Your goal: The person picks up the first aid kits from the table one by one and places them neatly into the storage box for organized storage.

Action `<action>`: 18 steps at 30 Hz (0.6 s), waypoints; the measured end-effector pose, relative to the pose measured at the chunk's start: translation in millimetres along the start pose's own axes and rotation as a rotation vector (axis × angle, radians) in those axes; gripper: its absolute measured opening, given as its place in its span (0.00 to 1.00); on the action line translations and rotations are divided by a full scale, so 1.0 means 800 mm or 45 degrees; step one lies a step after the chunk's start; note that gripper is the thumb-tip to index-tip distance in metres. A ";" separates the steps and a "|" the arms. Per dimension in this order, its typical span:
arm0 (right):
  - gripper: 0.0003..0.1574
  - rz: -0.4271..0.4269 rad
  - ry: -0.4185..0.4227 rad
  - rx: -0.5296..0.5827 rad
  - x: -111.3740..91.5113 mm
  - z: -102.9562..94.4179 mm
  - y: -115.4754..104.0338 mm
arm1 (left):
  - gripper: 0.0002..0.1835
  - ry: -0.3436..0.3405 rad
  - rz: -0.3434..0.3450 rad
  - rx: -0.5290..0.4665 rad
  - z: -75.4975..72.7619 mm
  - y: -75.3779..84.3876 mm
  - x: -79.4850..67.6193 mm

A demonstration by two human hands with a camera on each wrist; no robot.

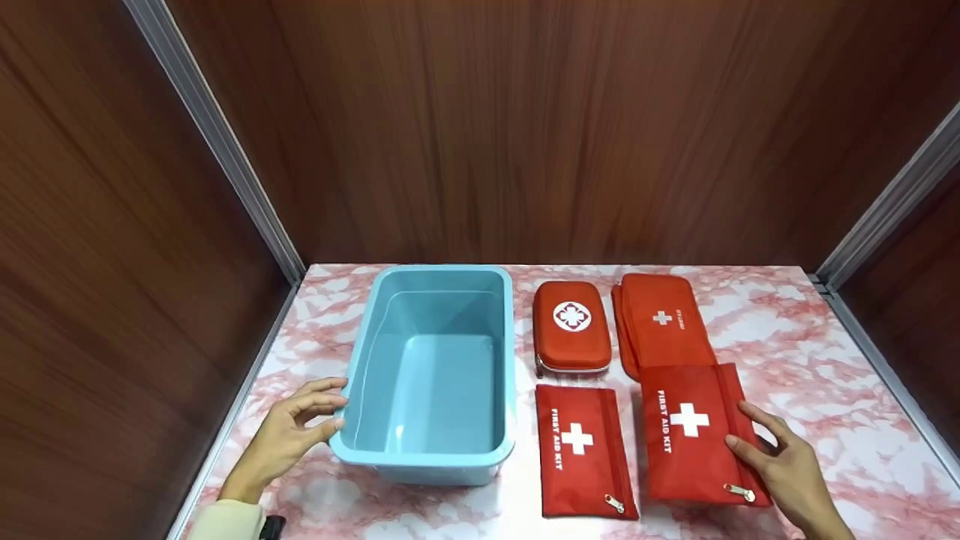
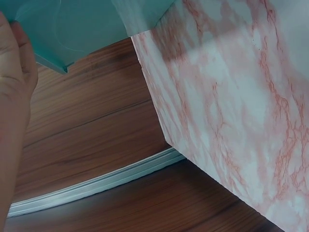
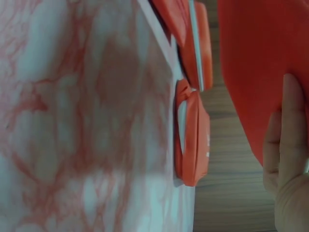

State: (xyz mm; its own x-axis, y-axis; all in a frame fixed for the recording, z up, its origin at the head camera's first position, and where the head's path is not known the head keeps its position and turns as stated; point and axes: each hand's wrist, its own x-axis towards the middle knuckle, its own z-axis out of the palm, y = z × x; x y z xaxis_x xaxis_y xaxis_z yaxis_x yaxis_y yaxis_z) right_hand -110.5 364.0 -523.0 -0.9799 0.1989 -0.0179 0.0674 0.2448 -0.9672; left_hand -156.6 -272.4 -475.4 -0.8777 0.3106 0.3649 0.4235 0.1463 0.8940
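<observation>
My left hand (image 1: 281, 431) is at the left side of a light blue plastic basin (image 1: 499, 457). Its fingertips and thumb touch the basin's outer rim, with relaxed fingers. In the left wrist view the hand (image 2: 14, 63) meets the basin wall (image 2: 87, 29). My right hand (image 1: 784, 469) pinches the right edge of a flat red first aid pouch (image 1: 690, 465), thumb on top. The pouch is raised above the table, white cross and zipper pull facing up. The right wrist view shows its plain underside, with fingers (image 3: 292, 125) lying against it.
A similar red pouch (image 1: 581, 480) lies beside the basin. Behind it sits a red hard case (image 1: 572, 349) with a round white emblem. Red soft cases (image 1: 667, 341) lie stacked at the back right, partly covered by the held pouch. Wooden walls (image 1: 480, 135) enclose the marbled table (image 1: 840, 375).
</observation>
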 end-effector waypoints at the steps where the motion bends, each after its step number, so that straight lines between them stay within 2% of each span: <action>1: 0.39 0.005 -0.001 0.021 0.000 0.000 -0.002 | 0.13 0.001 -0.001 -0.001 0.000 0.000 0.000; 6: 0.38 -0.004 -0.013 0.138 -0.001 -0.002 -0.007 | 0.14 0.009 0.006 0.013 0.000 -0.001 0.000; 12: 0.38 -0.027 -0.012 0.196 0.001 -0.002 -0.014 | 0.17 0.019 -0.005 0.038 0.000 -0.002 0.000; 18: 0.36 -0.029 -0.024 0.271 0.002 0.001 -0.018 | 0.18 0.033 0.027 0.039 0.001 -0.004 0.000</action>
State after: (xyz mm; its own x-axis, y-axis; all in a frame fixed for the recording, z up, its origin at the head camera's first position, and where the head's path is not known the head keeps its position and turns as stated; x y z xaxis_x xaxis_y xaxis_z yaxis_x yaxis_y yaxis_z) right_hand -112.9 360.1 -508.9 -0.9841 0.1776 0.0022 0.0055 0.0424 -0.9991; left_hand -157.9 -272.0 -478.2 -0.8737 0.2894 0.3909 0.4486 0.1690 0.8776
